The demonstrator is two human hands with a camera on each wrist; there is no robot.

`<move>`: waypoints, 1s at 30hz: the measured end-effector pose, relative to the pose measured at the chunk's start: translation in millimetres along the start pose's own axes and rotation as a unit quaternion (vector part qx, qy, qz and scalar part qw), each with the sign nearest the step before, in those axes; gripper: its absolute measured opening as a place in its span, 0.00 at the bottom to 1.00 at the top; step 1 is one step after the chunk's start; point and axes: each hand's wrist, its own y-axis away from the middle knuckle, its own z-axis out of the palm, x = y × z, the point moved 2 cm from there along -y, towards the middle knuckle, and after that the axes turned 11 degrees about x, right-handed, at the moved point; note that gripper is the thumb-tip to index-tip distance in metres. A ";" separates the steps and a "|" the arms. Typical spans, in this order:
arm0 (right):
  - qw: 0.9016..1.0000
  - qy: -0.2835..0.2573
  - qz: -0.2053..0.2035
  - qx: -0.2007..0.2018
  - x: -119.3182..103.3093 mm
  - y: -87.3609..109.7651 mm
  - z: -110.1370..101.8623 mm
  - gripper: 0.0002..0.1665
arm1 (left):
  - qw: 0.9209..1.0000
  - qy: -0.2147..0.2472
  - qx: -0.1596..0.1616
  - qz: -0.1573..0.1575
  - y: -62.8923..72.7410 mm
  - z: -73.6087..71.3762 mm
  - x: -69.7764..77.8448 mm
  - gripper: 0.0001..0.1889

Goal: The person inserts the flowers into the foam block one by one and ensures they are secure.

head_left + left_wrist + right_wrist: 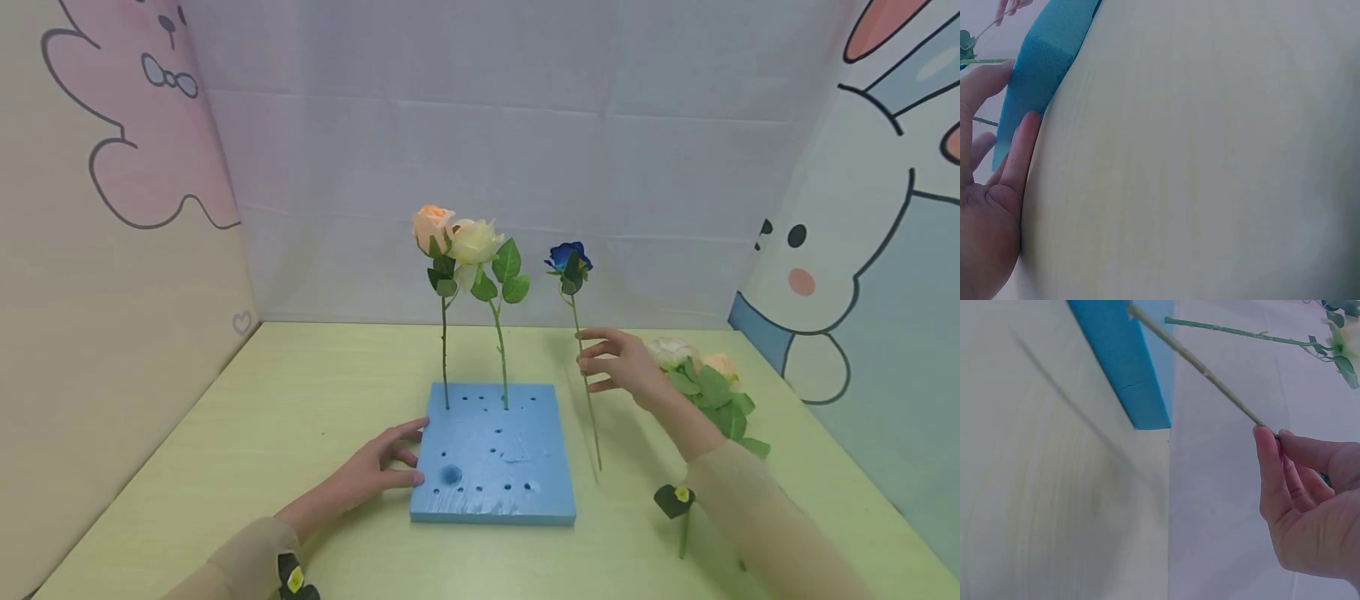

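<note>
My right hand (618,362) pinches the thin stem of a blue rose (572,260) between thumb and fingers. The rose is upright and slightly tilted, right of a blue foam block (491,462). In the right wrist view, the stem's lower end (1197,365) hangs free above the table. My left hand (382,462) rests against the block's left edge with its fingers extended; the left wrist view shows fingertips touching the foam (1044,69). A peach rose (432,229) and a cream rose (476,243) stand in holes along the block's back row.
More flowers with green leaves (716,396) lie on the table at the right, partly hidden behind my right forearm. The block has several small holes and one larger round dent (450,474). A pale cloth (495,158) hangs behind the table (322,358), with printed side panels.
</note>
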 end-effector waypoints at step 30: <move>0.946 -0.125 -0.255 0.154 -33.7 -2.2 47.9 0.16 | 1.000 0.000 -0.001 0.003 -0.4 0.5 -2.5 0.42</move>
